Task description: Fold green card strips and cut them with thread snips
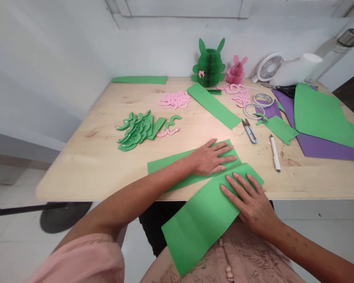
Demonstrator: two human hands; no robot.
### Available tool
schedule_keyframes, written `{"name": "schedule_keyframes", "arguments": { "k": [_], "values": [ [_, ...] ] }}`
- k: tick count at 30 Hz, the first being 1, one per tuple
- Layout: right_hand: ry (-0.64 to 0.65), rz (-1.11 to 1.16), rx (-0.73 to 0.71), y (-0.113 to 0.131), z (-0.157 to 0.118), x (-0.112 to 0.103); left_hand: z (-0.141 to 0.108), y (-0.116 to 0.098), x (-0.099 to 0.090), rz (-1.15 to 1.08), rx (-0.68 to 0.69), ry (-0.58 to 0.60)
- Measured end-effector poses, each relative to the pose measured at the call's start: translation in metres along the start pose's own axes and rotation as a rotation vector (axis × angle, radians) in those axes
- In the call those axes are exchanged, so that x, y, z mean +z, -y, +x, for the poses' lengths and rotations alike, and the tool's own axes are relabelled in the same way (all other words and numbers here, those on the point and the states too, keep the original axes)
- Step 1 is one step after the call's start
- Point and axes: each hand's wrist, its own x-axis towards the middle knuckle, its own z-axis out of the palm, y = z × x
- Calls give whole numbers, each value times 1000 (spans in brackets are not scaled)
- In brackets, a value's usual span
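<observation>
Head cam: L hand [209, 158] flat, fingers slightly spread, apparently steadying green strip [171, 161]; R hand [255, 204] likewise, on nearer green sheet [203, 216].

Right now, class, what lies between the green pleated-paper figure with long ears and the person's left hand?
In the head view, a long green paper strip, a smaller green piece and bare wooden tabletop lie between the figure and left hand.

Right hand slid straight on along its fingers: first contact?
Likely the left hand, flat just up-left of the fingertips of the right hand. Depth is unclear; if slightly raised, it might pass over.
</observation>
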Motion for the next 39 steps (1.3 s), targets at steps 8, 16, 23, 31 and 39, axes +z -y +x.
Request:
{"name": "schedule_keyframes", "arguments": {
  "k": [8,16,23,31,39],
  "values": [
    [-20,0,9,0,-3,6,5,-1,-2,12,-15,-23],
    [-5,-5,-9,0,-2,6,8,-2,1,11,-20,-29],
    [6,-4,0,-1,-3,5,8,-1,3,13,-19,-55],
    [20,-12,7,0,-5,4,8,-2,2,8,-25,-46],
    [34,-23,-14,0,-11,3,8,-1,3,-12,-17,-39]
  ]
}}
